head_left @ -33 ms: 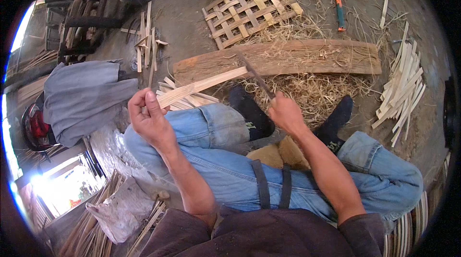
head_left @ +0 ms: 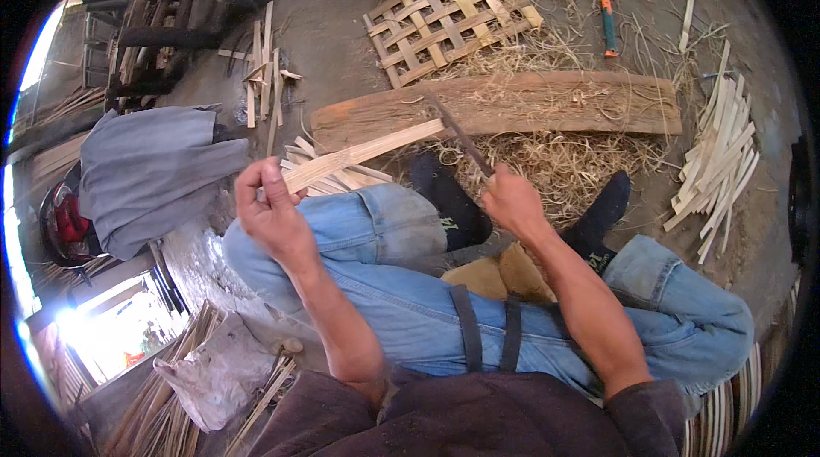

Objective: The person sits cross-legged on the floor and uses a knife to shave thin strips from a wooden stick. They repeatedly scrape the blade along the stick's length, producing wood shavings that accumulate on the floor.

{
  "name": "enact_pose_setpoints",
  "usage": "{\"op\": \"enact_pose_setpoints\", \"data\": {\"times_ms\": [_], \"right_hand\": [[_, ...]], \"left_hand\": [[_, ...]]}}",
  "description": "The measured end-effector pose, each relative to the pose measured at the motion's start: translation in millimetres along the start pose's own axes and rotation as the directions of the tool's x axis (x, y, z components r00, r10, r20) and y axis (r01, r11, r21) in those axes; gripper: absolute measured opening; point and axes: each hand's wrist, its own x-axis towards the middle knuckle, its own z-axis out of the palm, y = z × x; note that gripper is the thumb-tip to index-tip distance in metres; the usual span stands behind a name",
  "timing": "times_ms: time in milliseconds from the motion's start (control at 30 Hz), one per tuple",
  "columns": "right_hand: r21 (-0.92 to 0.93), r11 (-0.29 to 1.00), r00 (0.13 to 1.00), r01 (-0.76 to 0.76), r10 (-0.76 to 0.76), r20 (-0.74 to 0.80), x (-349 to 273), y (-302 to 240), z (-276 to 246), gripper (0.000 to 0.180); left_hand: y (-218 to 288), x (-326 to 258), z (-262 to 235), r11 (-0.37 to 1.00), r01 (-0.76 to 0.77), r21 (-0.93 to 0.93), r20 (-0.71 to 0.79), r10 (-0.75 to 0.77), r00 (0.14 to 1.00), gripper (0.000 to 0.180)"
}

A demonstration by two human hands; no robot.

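Observation:
My left hand [head_left: 272,207] is closed on the near end of a pale, flat bamboo strip [head_left: 363,151], with the thumb pressed along it. From there the strip slants up to the right, over my bent left leg. My right hand [head_left: 514,202] grips a knife [head_left: 461,137] with a narrow dark blade; the fingers hide its handle. Blade and far strip end meet or overlap near the front edge of a wooden plank [head_left: 547,102]. Whether the edge bites into the strip is too small to tell. Several more pale strips [head_left: 316,168] lie behind my left hand.
Curly shavings [head_left: 564,158] spread around the plank. Beyond it lie a woven bamboo panel [head_left: 453,20] and a hammer [head_left: 607,21]. A pile of strips [head_left: 716,158] lies at the right. Grey cloth [head_left: 154,175] drapes over something at the left, above a white sack [head_left: 213,376].

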Motion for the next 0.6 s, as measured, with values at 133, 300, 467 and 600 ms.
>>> {"op": "enact_pose_setpoints", "data": {"times_ms": [133, 300, 467, 600], "right_hand": [[0.066, 0.998, 0.999, 0.008, -0.011, 0.042, -12.3, -31.1, -8.3, 0.034], [0.229, 0.972, 0.991, 0.059, -0.084, 0.100, -38.4, -94.3, -13.2, 0.032], [0.363, 0.880, 0.940, 0.306, -0.341, 0.033, -66.5, -129.2, -28.6, 0.037], [0.390, 0.890, 0.950, 0.234, -0.295, 0.103, -61.3, -127.3, -25.1, 0.036]], "left_hand": [[-11.6, -1.8, -11.5, 0.979, 0.103, -0.177, 0.175, -0.072, 0.982, 0.036], [1.4, 1.6, -6.5, 0.892, 0.199, -0.406, 0.250, -0.101, 0.963, 0.037], [-5.8, 1.7, -8.3, 0.901, 0.184, -0.393, 0.264, -0.080, 0.961, 0.036], [-8.2, 3.9, -7.7, 0.929, 0.166, -0.330, 0.244, -0.086, 0.966, 0.039]]}}
